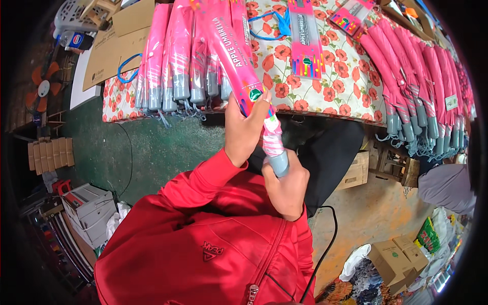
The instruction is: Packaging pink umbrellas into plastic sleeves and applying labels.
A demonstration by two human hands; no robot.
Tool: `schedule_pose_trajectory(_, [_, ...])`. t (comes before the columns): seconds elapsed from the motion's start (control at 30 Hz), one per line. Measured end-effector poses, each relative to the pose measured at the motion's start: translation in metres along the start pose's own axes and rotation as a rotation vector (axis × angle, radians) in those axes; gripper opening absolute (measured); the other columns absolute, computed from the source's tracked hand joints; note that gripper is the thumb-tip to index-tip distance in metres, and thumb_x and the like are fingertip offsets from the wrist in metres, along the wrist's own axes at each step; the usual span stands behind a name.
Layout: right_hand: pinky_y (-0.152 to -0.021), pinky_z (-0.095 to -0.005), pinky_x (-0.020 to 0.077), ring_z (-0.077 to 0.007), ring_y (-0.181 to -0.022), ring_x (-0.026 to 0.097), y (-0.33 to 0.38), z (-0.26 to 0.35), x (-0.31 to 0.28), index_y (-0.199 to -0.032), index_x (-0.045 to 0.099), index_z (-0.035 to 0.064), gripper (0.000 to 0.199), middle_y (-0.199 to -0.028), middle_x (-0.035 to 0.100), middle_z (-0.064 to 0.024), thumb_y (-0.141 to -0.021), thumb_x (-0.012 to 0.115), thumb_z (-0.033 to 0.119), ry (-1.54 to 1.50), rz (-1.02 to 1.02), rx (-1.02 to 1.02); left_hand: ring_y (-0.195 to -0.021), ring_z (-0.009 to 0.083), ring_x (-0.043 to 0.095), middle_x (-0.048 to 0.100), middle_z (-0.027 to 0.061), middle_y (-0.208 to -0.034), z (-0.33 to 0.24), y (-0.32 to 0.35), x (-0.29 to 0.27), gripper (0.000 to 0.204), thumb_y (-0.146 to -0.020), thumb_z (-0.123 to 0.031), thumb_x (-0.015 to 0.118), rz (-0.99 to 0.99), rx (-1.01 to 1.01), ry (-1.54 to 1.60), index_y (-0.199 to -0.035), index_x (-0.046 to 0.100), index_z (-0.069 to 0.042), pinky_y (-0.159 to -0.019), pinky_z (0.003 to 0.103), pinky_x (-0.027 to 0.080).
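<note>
I hold a folded pink umbrella (pixel 273 141) with a grey handle at a slant, its handle end toward me. My left hand (pixel 243 128) is closed around the lower end of a clear, colourfully printed plastic sleeve (pixel 231 56) on the umbrella. Lower down, my right hand (pixel 288 187) grips the grey handle. Beyond my hands, several sleeved pink umbrellas (pixel 181 61) lie side by side on the table, grey handles at its near edge. A flat plastic sleeve (pixel 306 43) rests right of them, near a blue strap (pixel 277 25).
The table has a poppy-patterned cover (pixel 345 96). At the right lies a row of pink umbrellas (pixel 401 76) without visible sleeves. Cardboard (pixel 114 58) stands at the left, near an orange fan (pixel 44 88). A black cable (pixel 333 229) hangs beside me; boxes (pixel 396 262) sit lower right.
</note>
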State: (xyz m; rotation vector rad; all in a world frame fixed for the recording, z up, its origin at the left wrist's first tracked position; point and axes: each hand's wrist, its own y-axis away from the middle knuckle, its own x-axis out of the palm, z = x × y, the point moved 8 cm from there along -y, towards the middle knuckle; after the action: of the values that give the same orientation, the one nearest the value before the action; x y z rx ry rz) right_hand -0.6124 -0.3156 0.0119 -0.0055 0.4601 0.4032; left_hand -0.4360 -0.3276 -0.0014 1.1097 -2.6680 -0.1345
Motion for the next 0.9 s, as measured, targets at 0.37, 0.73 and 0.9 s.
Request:
schedule_pose_trajectory(0.37, [-0.059, -0.0381, 0.0488, -0.0350, -0.059, 0.060, 0.004, -0.005, 0.015, -0.103, 0.064, -0.0015, 0.028, -0.069, 0.065, -0.0158, -0.079, 0.069, 0.011, -0.303, 0.221, 0.275, -0.071, 0.0115, 0.063, 0.067, 0.0072, -0.089, -0.018, -0.012, 0.000, 0.025, -0.092, -0.010, 0.072, 0.083, -0.011, 0.075, -0.110, 0.057, 0.000, -0.063, 0.024, 0.052])
schedule_pose_trajectory(0.73, [-0.058, -0.0349, 0.0481, -0.0293, -0.057, 0.057, 0.002, -0.002, 0.004, -0.101, 0.065, -0.0003, 0.024, -0.071, 0.065, -0.0117, -0.082, 0.071, 0.014, 0.001, -0.011, 0.088, -0.073, 0.0125, 0.066, 0.069, 0.0091, -0.093, 0.011, 0.004, -0.009, 0.024, -0.093, -0.011, 0.072, 0.041, -0.034, 0.002, -0.108, 0.058, 0.001, -0.064, 0.024, 0.053])
schedule_pose_trajectory(0.9, [-0.053, -0.0266, 0.0422, -0.0161, -0.054, 0.049, 0.029, -0.028, 0.042, -0.103, 0.064, -0.0007, 0.020, -0.071, 0.061, -0.0087, -0.088, 0.066, 0.012, -1.196, 0.587, 0.763, -0.087, 0.0216, 0.072, 0.070, 0.0159, -0.102, 0.013, 0.002, 0.004, 0.030, -0.096, -0.014, 0.068, 0.257, -0.184, -0.016, -0.117, 0.057, 0.004, -0.074, 0.029, 0.059])
